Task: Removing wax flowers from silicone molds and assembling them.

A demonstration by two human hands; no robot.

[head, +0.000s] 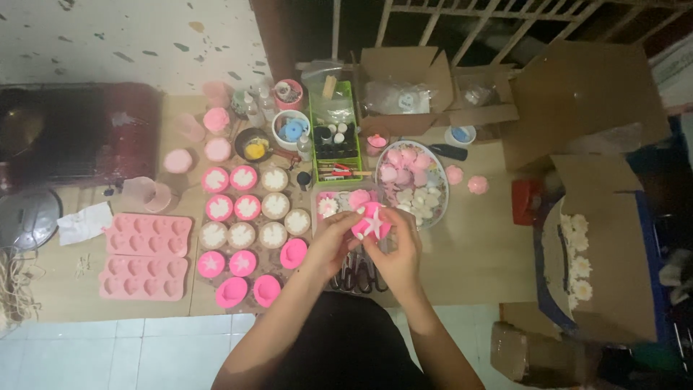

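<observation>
Left hand: we curl our left hand point(333, 242) around the left side of a round pink mould point(372, 222), fingers closed on its edge.
Right hand: our right hand point(399, 249) grips the same mould from the right and from below, thumb up against its rim.
Pink mould: we hold it between both hands, above the near edge of the table point(476, 253), its face turned up toward us with a pale star-shaped flower set in the middle.
Just beyond the hands: we see a small clear tray point(339, 202) with a white flower and a pink piece in it, and to its right an oval dish point(415, 180) heaped with pink and whitish flower shapes.
Under the hands: we see dark looped handles point(355, 278), perhaps scissors; we cannot tell for sure.
To our left: we see rows of round pink moulds point(245, 217), some filled white, some pink, a few empty.
Further left: we see two flat pink mould trays point(144, 253) with many hollows, lying one behind the other.
Back of the table: we see a green box point(334, 141) of small bottles and pens, and a bowl of yellow stuff point(254, 148).
To our right: we see an open cardboard box point(606, 260) with white flowers lined along its edge.
</observation>
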